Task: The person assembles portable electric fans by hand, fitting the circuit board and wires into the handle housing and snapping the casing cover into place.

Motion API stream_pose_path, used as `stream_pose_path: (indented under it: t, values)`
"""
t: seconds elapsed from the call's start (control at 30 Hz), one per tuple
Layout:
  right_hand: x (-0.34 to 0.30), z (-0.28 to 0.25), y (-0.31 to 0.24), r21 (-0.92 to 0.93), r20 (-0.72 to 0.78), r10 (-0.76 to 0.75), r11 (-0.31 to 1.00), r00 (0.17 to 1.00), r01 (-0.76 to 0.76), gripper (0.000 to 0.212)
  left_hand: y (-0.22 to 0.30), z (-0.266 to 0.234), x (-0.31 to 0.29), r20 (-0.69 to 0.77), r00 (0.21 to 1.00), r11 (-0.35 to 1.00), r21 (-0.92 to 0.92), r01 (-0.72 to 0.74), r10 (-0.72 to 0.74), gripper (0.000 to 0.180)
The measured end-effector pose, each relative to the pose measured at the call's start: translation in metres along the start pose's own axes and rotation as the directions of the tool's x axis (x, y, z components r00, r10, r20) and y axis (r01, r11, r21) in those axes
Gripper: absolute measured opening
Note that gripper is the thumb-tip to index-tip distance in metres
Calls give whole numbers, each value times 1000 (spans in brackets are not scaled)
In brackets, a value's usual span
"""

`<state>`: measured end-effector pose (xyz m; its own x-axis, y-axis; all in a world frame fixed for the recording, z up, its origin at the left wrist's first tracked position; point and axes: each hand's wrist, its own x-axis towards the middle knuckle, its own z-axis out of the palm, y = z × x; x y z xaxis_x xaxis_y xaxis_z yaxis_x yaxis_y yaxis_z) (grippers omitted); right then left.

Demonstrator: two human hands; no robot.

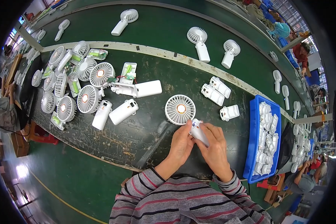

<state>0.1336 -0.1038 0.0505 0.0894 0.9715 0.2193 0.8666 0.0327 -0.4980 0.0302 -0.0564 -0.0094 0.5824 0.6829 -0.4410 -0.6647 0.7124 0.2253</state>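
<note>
White fan (180, 108) over tabletop (138, 136), head at far end; long axis slants far-left to near-right. Left hand (181, 143), right hand (213, 146) equally near; each grip closed on handle (199, 134).

A dark, scuffed tabletop (132, 142) spreads beneath the fingers (214, 131). To their right stands a blue bin (252, 138), filled with white plastic parts (266, 140). Ahead of them, past a pale edging strip (156, 50), a green conveyor belt (164, 33) carries white handheld fans (196, 35) lying well apart from one another. Far ahead and to the right sit a turquoise round object (282, 29) and a person in red (301, 53); farther right of the fingers, a co-worker in grey (304, 181). Left and nearer lies green floor (86, 168) with a yellow line (59, 196); well left, a red stool (44, 137) and a cardboard box (20, 145).
</note>
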Motion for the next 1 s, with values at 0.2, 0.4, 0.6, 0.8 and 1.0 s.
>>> stream_pose_path:
  t: [0.2,0.4,0.6,0.8,1.0]
  values:
    - [-7,8,-6,-104,-6,-36,994,999,35,46,-12,-4,3,-10,993,982,145,-118,120,24]
    - [-13,14,-7,-193,-64,-72,980,995,58,46,-10,-6,2,30,992,977,168,-129,126,25]
    - [-13,-8,-1,147,1,345,929,939,-341,38,6,4,-11,178,981,972,206,-110,73,36]
    - [-14,-21,2,646,579,190,487,793,-588,20,33,15,-30,428,904,940,304,-156,11,52]
    - [-14,-15,-5,664,533,234,479,813,-573,19,34,23,-40,279,958,884,430,-184,64,46]
